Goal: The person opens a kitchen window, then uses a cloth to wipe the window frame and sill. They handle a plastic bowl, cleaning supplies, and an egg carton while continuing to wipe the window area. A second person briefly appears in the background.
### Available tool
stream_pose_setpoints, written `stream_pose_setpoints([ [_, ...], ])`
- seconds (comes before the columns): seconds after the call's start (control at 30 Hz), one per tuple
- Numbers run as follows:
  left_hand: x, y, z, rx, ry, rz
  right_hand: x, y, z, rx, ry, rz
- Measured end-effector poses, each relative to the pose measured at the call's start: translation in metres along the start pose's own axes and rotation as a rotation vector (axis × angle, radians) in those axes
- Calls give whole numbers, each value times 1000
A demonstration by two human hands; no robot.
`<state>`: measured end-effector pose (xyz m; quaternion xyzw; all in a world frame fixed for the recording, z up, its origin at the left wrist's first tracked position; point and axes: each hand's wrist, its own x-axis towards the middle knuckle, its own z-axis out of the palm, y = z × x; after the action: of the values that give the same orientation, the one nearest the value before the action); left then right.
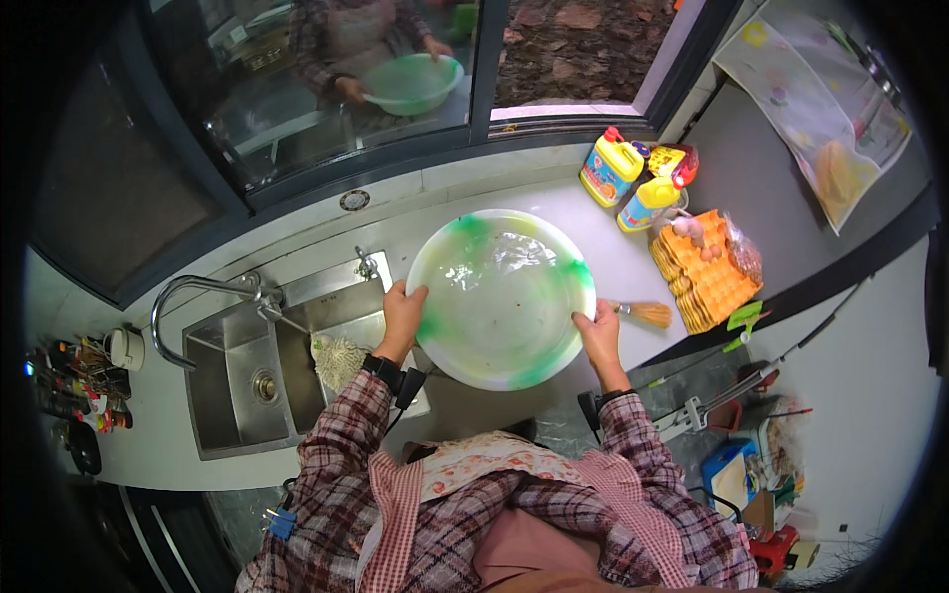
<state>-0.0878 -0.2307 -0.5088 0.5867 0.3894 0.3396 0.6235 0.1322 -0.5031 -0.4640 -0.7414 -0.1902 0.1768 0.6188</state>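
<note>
A large round plastic basin, whitish with green patches, is held level over the edge of the white countertop. My left hand grips its left rim, thumb on top. My right hand grips the lower right rim the same way. Light glints on the inside of the basin, and a few small dark specks show there. Just beyond my right hand a bristle brush lies on the counter. A chenille cleaning mitt rests at the sink, left of my left hand.
A double stainless steel sink with a curved faucet is at the left. Yellow jugs, stacked orange egg trays and a bag stand at the right of the counter. A window runs behind; jars and utensils crowd the far left.
</note>
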Motion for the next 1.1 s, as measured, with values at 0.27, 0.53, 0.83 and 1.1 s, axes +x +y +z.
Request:
stream_pose_setpoints([
  [0.27,34,-1,35,91,205,-9,121,31,7,9,-240,-64],
  [0.53,47,-29,44,115,476,-59,224,53,49,-126,-450,-194],
  [0.83,10,-37,47,-64,624,-103,285,16,72,-756,-770,-298],
  [1.1,-68,-48,97,1242,490,17,375,-70,122,-560,-301,-901],
])
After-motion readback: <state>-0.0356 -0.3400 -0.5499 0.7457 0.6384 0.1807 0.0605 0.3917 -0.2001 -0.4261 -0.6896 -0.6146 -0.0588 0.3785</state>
